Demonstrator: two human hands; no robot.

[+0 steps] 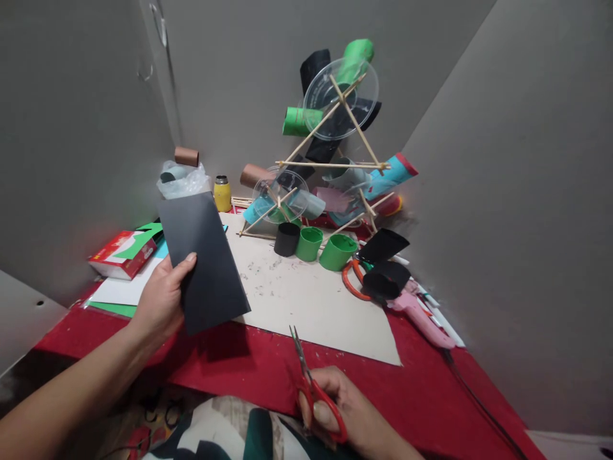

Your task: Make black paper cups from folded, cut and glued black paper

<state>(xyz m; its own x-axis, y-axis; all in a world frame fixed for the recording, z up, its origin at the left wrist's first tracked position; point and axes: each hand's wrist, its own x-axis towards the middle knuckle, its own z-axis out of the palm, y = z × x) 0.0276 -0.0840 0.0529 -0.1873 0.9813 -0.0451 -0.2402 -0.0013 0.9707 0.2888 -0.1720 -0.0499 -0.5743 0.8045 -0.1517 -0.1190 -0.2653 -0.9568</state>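
Note:
My left hand (165, 291) grips a dark grey sheet of paper (205, 255) by its left edge, thumb on top, holding it up over the table's near left part. Red-handled scissors (309, 377) are in my right hand (342, 402), fingers through the loops, blades pointing up and slightly apart. The scissors and the paper do not touch. Beyond them, a black paper ring (287, 240) and two green paper rings (309, 244) stand in a row on a pale sheet (306, 313).
Behind the rings stands a stick frame (330, 165) with clear plastic discs (318, 96) and coloured tubes. To the right lie black tubes (383, 246), an orange tape ring (352, 281) and a pink glue gun (424, 319). A red box (119, 262) and yellow bottle (222, 195) are left.

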